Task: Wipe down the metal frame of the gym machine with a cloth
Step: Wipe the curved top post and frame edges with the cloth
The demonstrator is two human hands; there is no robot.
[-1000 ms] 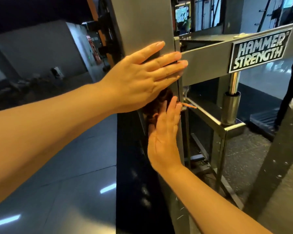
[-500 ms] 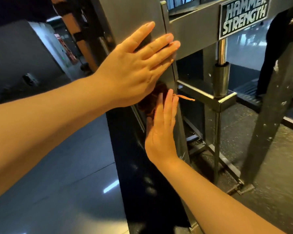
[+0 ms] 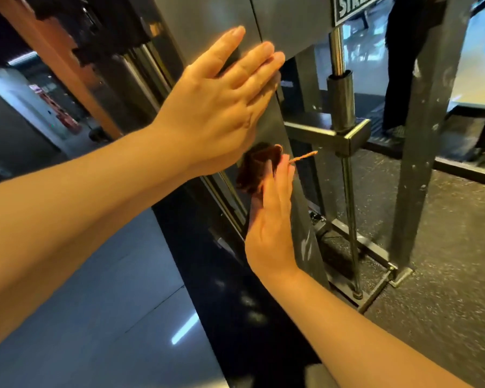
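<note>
While the right grip (image 3: 272, 219) lies flat with its fingers straight and together, it presses a dark brown cloth (image 3: 255, 169) against the grey metal upright (image 3: 199, 21) of the gym machine, so nothing's curled round the cloth, it's just pushed on. An orange thread (image 3: 304, 157) pokes out from the cloth past the fingertips. The left grip (image 3: 216, 107) sits right above, open-palmed on the same upright, fingers straight and slightly fanned. Just to the right there's a square crossbar (image 3: 314, 138) with a dark sleeve (image 3: 340, 99) and a chrome rod (image 3: 337, 51) going up. Further back are someone's dark trouser legs (image 3: 401, 65), and speckled rubber floor (image 3: 445, 247) runs under the machine.
</note>
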